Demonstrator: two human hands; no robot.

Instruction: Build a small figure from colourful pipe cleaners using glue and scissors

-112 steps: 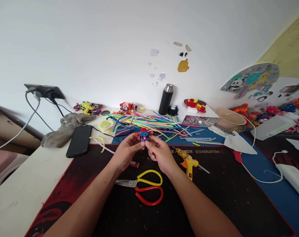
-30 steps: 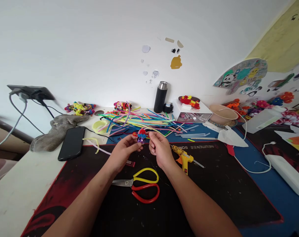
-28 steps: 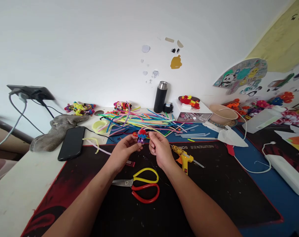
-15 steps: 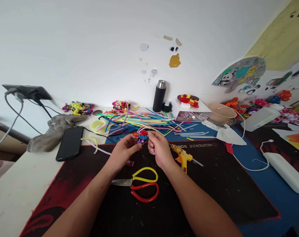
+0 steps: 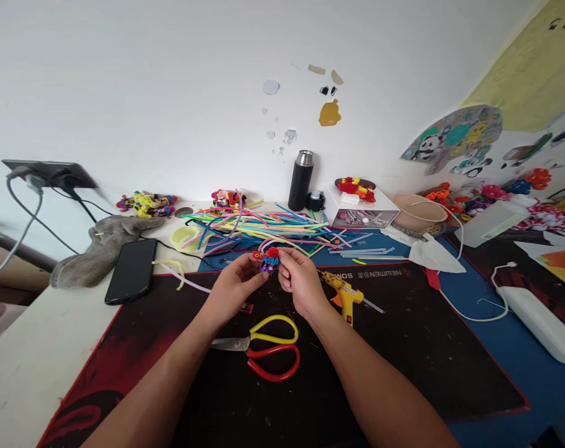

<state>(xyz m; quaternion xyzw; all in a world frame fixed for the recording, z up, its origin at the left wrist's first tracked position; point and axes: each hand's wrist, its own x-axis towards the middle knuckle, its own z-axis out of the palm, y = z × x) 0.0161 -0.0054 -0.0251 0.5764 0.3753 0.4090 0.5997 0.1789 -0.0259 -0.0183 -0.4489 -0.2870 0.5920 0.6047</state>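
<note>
Between my two hands is a small pipe-cleaner figure in red, blue and purple. My left hand pinches its left side with thumb and fingers. On the other side, my right hand grips its right edge, fingers curled in. The figure is held above the black desk mat. Scissors with one yellow and one red handle lie on the mat below my hands. Just right of my right hand rests a yellow hot glue gun with a glue stick in its back.
Many loose pipe cleaners are heaped behind my hands. A black thermos stands at the wall beside a white drawer box. A phone and a grey plush toy lie left; a white power strip lies right.
The pipe-cleaner figure has turned slightly between my fingers, showing its red and blue parts more to the camera. Both hands keep nearly the same place.
</note>
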